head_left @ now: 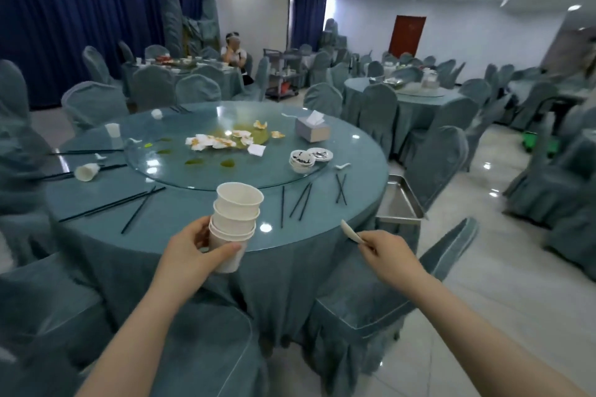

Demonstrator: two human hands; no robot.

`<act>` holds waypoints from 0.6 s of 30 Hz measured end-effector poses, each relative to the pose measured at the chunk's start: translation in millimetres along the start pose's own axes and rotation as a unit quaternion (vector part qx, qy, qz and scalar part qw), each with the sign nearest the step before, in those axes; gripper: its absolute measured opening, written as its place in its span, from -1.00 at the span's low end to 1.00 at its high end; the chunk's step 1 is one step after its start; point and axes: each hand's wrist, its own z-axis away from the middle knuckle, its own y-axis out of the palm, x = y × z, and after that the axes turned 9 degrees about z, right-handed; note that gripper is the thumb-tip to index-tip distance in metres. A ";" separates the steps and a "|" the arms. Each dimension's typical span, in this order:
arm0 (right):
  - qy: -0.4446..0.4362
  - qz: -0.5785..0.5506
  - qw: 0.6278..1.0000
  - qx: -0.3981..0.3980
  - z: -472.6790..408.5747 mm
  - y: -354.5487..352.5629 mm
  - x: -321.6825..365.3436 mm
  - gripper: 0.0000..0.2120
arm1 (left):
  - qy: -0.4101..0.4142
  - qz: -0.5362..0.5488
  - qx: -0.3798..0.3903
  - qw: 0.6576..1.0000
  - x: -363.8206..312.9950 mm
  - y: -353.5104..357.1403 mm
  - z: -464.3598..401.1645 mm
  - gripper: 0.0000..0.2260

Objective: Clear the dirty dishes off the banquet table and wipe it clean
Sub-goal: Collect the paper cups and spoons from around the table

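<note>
My left hand (193,250) grips a stack of white paper cups (234,222) over the near edge of the round banquet table (180,203). My right hand (385,255) pinches a white spoon (351,231) just off the table's right front edge. On the glass turntable (180,167) lie soiled napkins (213,142) and spills. Stacked small bowls (302,160), a saucer (320,153), a tissue box (312,129), loose cups (86,171) (112,130) and several black chopsticks (300,201) remain on the table.
A metal tray (403,203) of a cart stands at the table's right side. Covered chairs (364,303) surround the table, two close in front of me. Other set tables (419,97) fill the hall; a person (237,56) sits at a far one.
</note>
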 end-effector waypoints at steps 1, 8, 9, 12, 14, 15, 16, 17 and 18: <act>0.007 0.004 1.000 -0.003 -0.1 -10.2 -23.2 -0.74 | 0.004 0.006 0.010 1.000 -3.0 27.9 -7.1 -0.53; 0.080 0.011 0.996 -0.048 3.8 -65.7 -188.5 -0.82 | 0.004 0.061 0.085 0.994 -12.0 224.9 -45.3 -0.58; 0.088 0.016 0.995 -0.050 2.3 -68.9 -208.3 -0.82 | 0.002 0.068 0.096 0.993 -12.2 247.9 -50.8 -0.59; 0.101 0.024 0.994 -0.046 -12.3 -72.4 -262.1 -0.81 | 0.003 0.079 0.124 0.989 -12.2 312.5 -73.2 -0.63; 0.109 0.021 0.993 -0.043 -30.2 -72.3 -295.4 -0.82 | 0.001 0.077 0.140 0.987 -9.4 354.3 -93.9 -0.62; 0.110 0.018 0.993 -0.040 -41.9 -72.0 -313.6 -0.82 | 0.000 0.075 0.146 0.986 -7.2 376.5 -106.7 -0.61; 0.108 0.018 0.993 -0.035 -53.1 -72.3 -328.8 -0.81 | -0.001 0.077 0.150 0.986 -5.4 395.7 -118.6 -0.59; 0.106 0.016 0.994 -0.030 -63.8 -72.7 -341.5 -0.80 | -0.001 0.081 0.154 0.985 -4.2 412.6 -129.5 -0.58; 0.105 0.016 0.994 -0.027 -75.1 -73.7 -356.3 -0.78 | -0.003 0.085 0.156 0.984 -2.5 432.0 -141.7 -0.57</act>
